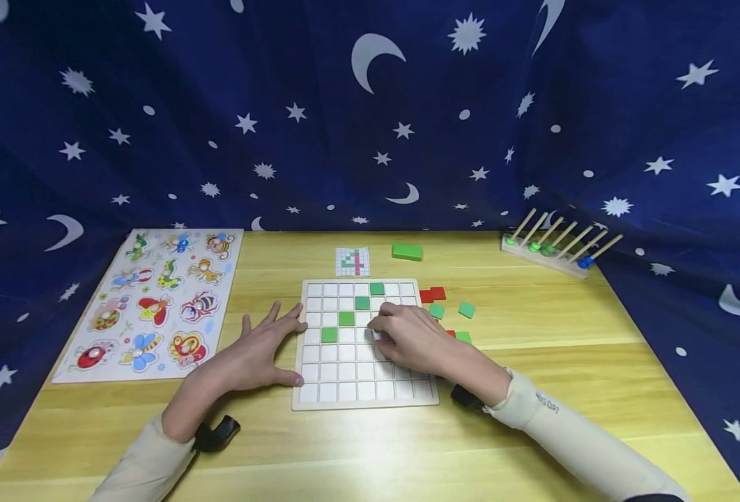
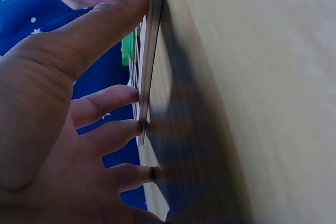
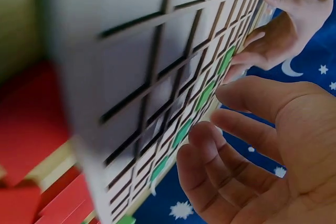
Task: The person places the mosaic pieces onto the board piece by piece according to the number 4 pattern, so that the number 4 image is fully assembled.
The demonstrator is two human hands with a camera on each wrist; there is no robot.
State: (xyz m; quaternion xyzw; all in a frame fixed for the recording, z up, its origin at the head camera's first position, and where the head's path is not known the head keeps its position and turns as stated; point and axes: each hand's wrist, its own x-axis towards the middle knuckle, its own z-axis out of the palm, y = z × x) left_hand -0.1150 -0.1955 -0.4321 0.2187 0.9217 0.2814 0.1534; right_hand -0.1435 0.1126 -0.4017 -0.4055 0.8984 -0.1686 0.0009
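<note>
A white grid board (image 1: 327,392) with a pale wooden frame lies flat on the table, and several green square tiles (image 1: 347,318) form a diagonal in its cells. My left hand (image 1: 258,352) rests at the board's left edge with fingers spread, the thumb and fingertips touching the frame; the left wrist view shows the thumb (image 2: 113,17) along that edge. Above the middle of the grid, my right hand (image 1: 410,338) has its fingers loosely bent. In the right wrist view, nothing shows between its thumb and fingers (image 3: 202,169), which overlap the row of green tiles (image 3: 206,95).
Loose red tiles (image 1: 437,293) and green tiles (image 1: 467,309) lie right of the board. Behind it are a pattern card (image 1: 352,262) and a green block (image 1: 407,252). An insect puzzle board (image 1: 113,362) lies left; a peg stand (image 1: 555,262) with beads stands at back right.
</note>
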